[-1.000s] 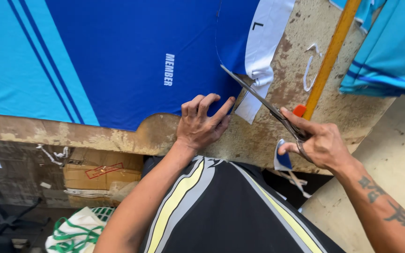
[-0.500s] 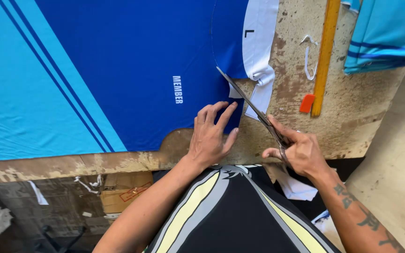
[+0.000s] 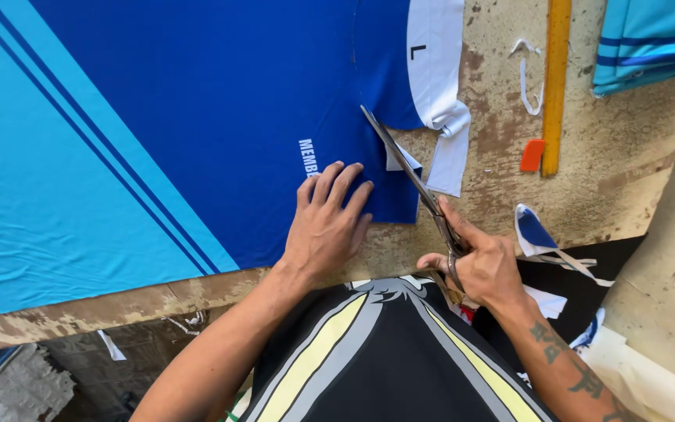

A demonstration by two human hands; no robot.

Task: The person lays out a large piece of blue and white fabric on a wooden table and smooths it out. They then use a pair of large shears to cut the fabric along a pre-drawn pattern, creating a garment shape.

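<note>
- The left hand (image 3: 324, 228) lies flat and open, palm down, fingers spread and pointing away from the body, pressing the near edge of the dark blue fabric (image 3: 220, 101) onto the worn table (image 3: 626, 148).
- The left forearm runs from the lower left up to that hand, crossing the table's near edge.
- The right hand (image 3: 480, 262) is closed around the handles of a pair of long metal scissors (image 3: 408, 172), thumb on top, wrist bent, tattooed forearm coming in from the lower right.
- The scissor blades point up and to the left; they lie along the cut edge of the blue fabric, just beside the left fingertips.
- A white fabric strip (image 3: 439, 78) borders the blue cloth to the right of the blades, its lower end curled.
- Right of the strip the table is bare and stained up to a yellow ruler (image 3: 556, 78) with an orange chalk piece (image 3: 532, 155) touching its lower end.
- A small blue-and-white offcut (image 3: 537, 233) hangs at the table edge just beside the right hand.
- Folded light blue cloth (image 3: 650, 39) sits at the far right corner.
</note>
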